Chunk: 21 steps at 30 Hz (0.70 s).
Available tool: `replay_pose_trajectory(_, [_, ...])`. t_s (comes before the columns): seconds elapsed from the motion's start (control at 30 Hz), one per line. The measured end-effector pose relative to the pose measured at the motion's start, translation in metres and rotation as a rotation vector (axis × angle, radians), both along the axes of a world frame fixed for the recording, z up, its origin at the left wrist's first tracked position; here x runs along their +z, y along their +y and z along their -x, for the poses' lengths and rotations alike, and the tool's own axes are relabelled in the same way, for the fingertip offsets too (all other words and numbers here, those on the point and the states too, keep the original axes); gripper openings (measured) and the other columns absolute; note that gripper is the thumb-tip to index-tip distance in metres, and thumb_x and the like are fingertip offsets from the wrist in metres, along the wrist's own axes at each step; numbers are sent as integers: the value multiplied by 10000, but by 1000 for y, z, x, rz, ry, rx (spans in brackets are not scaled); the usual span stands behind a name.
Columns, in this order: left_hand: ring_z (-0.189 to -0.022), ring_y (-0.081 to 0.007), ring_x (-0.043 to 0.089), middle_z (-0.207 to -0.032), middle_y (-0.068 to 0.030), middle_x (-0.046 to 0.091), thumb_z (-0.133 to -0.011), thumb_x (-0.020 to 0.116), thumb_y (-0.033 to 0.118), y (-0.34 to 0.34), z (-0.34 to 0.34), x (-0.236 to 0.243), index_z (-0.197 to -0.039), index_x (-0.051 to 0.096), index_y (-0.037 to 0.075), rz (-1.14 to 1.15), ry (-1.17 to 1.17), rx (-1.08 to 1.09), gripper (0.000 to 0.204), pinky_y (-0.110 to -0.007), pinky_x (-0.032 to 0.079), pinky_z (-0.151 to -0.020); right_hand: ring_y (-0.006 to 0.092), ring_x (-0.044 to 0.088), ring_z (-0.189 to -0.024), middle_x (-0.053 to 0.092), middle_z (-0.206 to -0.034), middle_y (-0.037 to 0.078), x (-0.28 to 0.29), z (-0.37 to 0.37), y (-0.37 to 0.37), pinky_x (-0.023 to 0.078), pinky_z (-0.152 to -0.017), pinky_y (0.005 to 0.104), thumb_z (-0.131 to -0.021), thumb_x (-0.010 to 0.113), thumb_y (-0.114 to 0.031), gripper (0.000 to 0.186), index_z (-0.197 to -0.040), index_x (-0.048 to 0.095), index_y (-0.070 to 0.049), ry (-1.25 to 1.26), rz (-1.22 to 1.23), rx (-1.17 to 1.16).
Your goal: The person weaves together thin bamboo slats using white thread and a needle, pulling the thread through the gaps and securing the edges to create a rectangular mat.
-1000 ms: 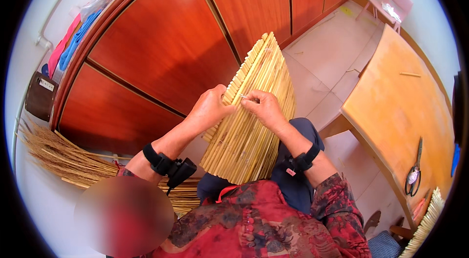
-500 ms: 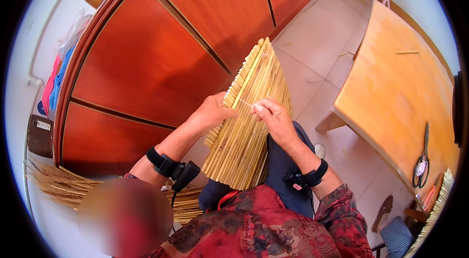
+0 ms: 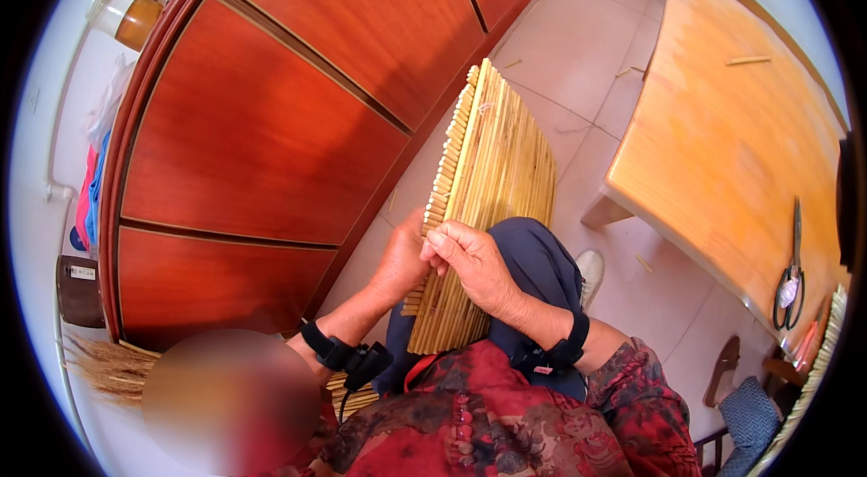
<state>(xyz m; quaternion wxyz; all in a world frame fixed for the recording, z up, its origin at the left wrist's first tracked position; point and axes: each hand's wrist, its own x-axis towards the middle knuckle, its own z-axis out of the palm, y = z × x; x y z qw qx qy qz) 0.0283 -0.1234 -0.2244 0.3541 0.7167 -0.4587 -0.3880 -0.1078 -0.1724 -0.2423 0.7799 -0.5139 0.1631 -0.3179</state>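
A panel of pale yellow plant stalks [image 3: 506,152], packed side by side, stands tilted over my lap. Its left edge shows a row of cut stalk ends, and a stalk strip runs along that edge. My right hand [image 3: 474,265] lies across the lower part of this edge, thumb and fingers pinched together. Whatever is in the pinch is too small to make out. Just left of it, my left hand [image 3: 405,251] is against the same edge, with its fingers hidden behind the panel and my right hand.
Along the left runs a red-brown wooden cabinet [image 3: 244,134]. A wooden table [image 3: 704,143] on the right bears black-handled scissors [image 3: 791,274] and a short stalk piece [image 3: 749,60]. Loose brushy stalks [image 3: 113,369] lie lower left. A brown shoe [image 3: 722,370] is on the tiled floor.
My right hand has moved left onto the panel's edge, and the thin thread stretched from its fingers no longer shows. My left hand has shifted lower and behind the edge. The panel has turned slightly.
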Motion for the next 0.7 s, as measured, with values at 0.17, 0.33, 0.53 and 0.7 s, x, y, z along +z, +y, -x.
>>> replay_pose_trajectory(0.17, [-694, -101, 604, -809, -89, 656, -874, 567, 30, -3, 7, 6, -1074, 551, -6, -82, -180, -17, 204, -279, 492, -587, 80, 501, -671, 566, -771, 13, -3, 10, 8, 430, -621, 224, -1008, 485, -264, 325, -818, 586, -20, -31, -84, -110])
replay_pose_trajectory(0.33, [-803, -340, 678, -834, -229, 663, -829, 661, 140, 5, 4, -16, -1023, 561, -19, 45, -264, -4, 270, -400, 513, -705, 68, 478, -636, 525, -714, 8, -1, 19, 16, 417, -601, 230, -1004, 477, -233, 305, -789, 552, -30, 23, 8, -181])
replay_pose_trajectory(0.53, [-925, -353, 663, -945, -255, 655, -822, 674, 147, -7, 8, -22, -1081, 564, -32, 0, -193, -33, 334, -390, 501, -790, 88, 533, -657, 572, -714, 16, -9, 35, -4, 446, -632, 226, -994, 496, -236, 306, -804, 576, -10, 1, -83, -210])
replay_pose_trajectory(0.7, [-978, -221, 652, -1022, -153, 678, -773, 727, 62, 5, 4, -25, -1194, 513, -20, -37, 6, -28, 479, -337, 496, -848, 88, 589, -748, 634, -873, 40, -14, 67, -39, 508, -665, 238, -993, 507, -230, 289, -918, 641, 15, 185, 62, -328])
